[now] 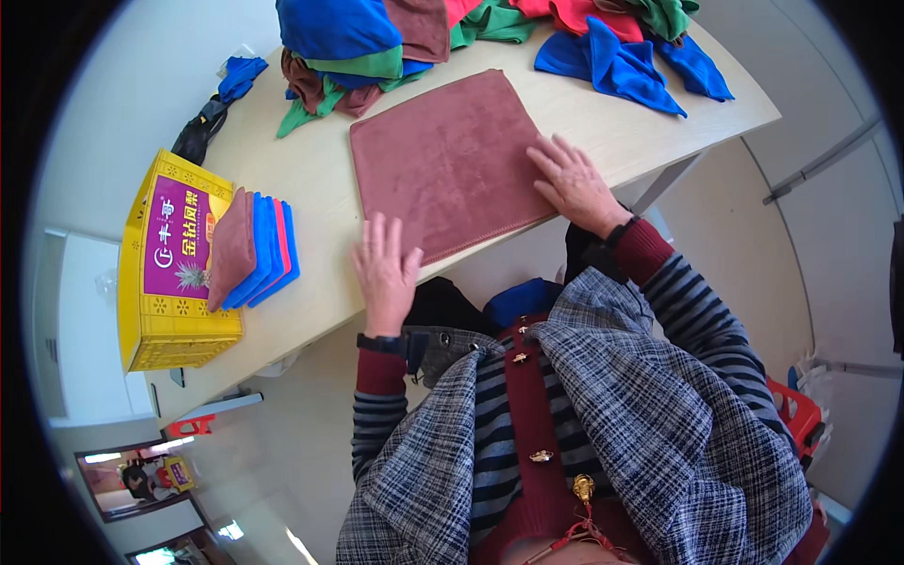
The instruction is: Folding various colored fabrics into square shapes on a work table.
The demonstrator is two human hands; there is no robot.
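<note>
A square brown cloth (447, 165) lies spread flat on the light wooden table (306, 212), its near edge by the table's front edge. My left hand (384, 268) rests at the cloth's near left corner, fingers stretched out and holding nothing. At its right side, my right hand (576, 184) lies with the fingers extended over the cloth's edge, also holding nothing. To the left stands a neat stack of folded cloths (254, 250) in brown, blue and red, leaning by a yellow box.
The yellow box (179, 325) with a purple panel stands at the table's left end. A heap of blue, green and brown cloths (344, 42) lies at the back, with loose blue cloths (612, 66) farther right. A red plastic stool (796, 414) is behind on the right.
</note>
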